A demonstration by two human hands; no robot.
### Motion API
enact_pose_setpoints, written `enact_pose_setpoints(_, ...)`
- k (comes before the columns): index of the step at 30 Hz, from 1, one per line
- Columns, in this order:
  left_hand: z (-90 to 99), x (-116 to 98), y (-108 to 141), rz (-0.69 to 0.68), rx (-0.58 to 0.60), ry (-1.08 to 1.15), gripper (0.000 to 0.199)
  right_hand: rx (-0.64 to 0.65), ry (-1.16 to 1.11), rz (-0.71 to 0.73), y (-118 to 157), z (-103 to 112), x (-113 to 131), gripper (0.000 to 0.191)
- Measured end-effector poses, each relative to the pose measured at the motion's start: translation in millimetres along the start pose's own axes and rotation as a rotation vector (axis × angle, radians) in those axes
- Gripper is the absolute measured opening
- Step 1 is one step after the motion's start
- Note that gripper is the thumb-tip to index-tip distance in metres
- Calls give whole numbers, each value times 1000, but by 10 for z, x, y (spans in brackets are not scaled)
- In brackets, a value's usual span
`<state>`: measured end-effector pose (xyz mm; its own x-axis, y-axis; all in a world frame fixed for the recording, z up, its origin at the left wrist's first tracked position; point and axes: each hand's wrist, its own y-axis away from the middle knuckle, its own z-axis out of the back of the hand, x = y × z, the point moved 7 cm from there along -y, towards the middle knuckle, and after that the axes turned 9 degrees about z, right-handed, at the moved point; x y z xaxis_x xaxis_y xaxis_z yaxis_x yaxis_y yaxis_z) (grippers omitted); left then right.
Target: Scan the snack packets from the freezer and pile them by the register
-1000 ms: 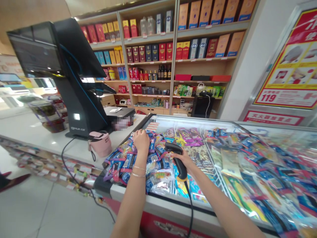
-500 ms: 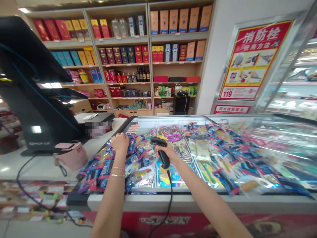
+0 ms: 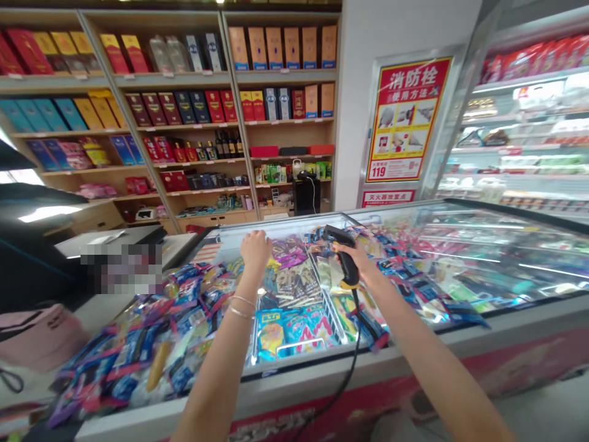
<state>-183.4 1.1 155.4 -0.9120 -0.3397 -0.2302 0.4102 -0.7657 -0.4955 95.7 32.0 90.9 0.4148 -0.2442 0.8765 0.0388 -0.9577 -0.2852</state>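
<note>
Black barcode scanner [image 3: 346, 261] is gripped in the right hand [image 3: 361, 258], fingers wrapped round its handle; it is held over the middle of the chest freezer [image 3: 285, 385], head angled left. Its cable [image 3: 354, 356] is hung past the front edge. Left hand [image 3: 256, 248] is held left of the scanner, fingers curled down; whether anything is pinched cannot be told. Blue snack packets [image 3: 184, 319] are heaped toward the left end; one loose packet [image 3: 369, 331] is seen near the front edge.

Poster [image 3: 405, 123] hung on pale wall [image 3: 353, 116], wooden shelves [image 3: 313, 132] stood left of the poster, lit racks [image 3: 483, 149] stood right of it, small sign [image 3: 389, 197] hung below it
</note>
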Motion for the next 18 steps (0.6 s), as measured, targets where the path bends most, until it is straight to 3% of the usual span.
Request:
enact_pose_setpoints(5,-388,-971,130,-184,110,137,34,-85,101,28,-205,812,179,41)
enact_pose_setpoints(10,-927,-1579,132,-215,254,313,35,-171,149,34,-296,1451,146,39)
enact_pose_setpoints(13,-1309,-1800,82,-164,378,398,31,-232,184,-4,-279,1649,78,34)
enact_pose_setpoints(18,-1752,-1988,38,-18,460,368,34,-263,263,-65,-201,1681,15,37)
